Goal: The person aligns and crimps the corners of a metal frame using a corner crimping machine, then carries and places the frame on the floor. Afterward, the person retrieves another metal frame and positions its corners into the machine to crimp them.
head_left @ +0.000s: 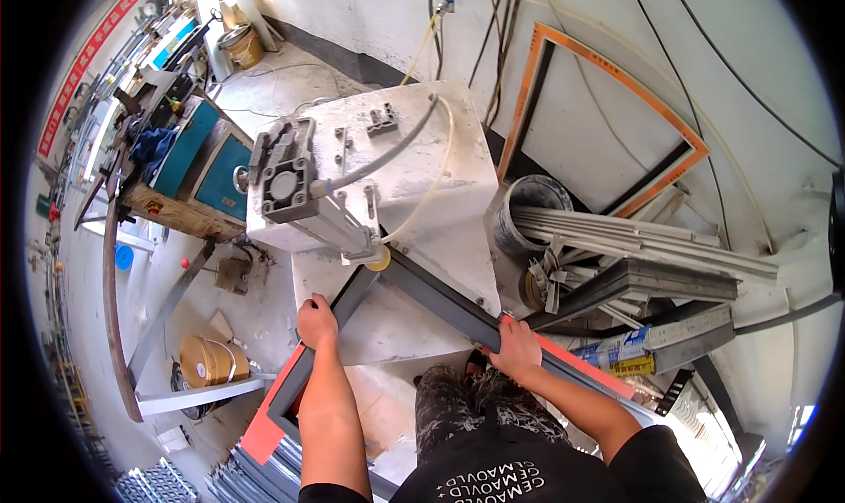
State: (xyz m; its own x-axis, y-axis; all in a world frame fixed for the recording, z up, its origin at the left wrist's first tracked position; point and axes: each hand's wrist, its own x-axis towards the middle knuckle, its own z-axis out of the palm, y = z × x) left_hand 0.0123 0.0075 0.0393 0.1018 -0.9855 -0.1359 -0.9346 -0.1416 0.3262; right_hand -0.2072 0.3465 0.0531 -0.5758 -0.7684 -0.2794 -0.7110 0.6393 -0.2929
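A dark grey window frame (pixel 436 296) with red film along parts of its bars lies across the white machine table (pixel 405 340), one corner pointing away from me. That corner sits at a round yellow pad (pixel 378 259) below the machine's metal cylinder (pixel 334 221). My left hand (pixel 317 321) is closed around the frame's left bar. On the right bar, my right hand (pixel 515 346) grips near where the red film begins. The near part of the frame is partly hidden by my arms and body.
A grey bucket (pixel 532 217) and stacked metal profiles (pixel 642 248) stand at the right. An orange-edged frame (pixel 616 54) leans on the wall. A teal workbench (pixel 224 173) is at the left, with a brown bucket (pixel 211 362) nearer me. Hoses arch over the machine.
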